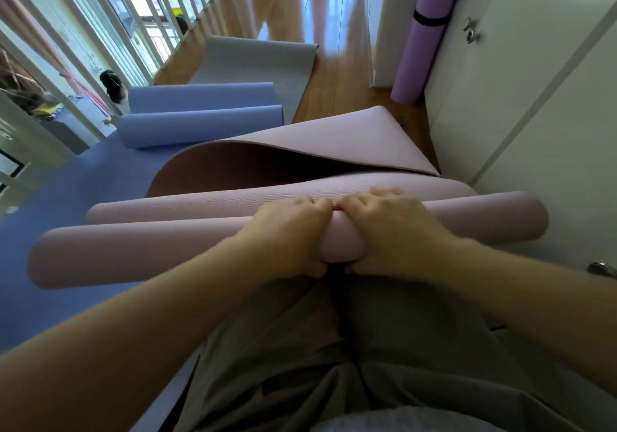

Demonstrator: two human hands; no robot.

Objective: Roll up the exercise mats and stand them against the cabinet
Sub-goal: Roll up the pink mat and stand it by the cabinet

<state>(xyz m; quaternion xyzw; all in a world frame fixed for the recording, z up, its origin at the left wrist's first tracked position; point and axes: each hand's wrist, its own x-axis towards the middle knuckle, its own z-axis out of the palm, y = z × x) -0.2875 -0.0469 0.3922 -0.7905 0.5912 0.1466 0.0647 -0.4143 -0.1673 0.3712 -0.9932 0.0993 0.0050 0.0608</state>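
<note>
**Spotter:** Where's the mat, and what have you got on it?

**Operator:** The pink mat (133, 251) lies crosswise in front of my knees, part rolled, its left end over the blue mat (66, 204). My left grip (293, 231) and right grip (390, 228) sit side by side at the middle of the roll. The fingers curl over the top and the thumbs are on the near side, so both are holding the roll itself.

**Spotter:** How will it handle?

**Operator:** Light, soft, springy foam, I'd say, and the ribbed surface shouldn't slip. The loose end (300, 131) rears up in an arch beyond the roll, so I expect it to spring open. With both grips at the middle the ends may go slack — a wider hold looks better to me.

**Spotter:** What's in the way?

**Operator:** The blue mat's own rolled end (200, 127) is just beyond, and the grey mat (260, 61) lies farther along the floor (334, 97). The white cabinet (517, 81) is close on my right with its knob (470, 30) sticking out — a strapped purple mat (424, 30) already stands against it.
</note>
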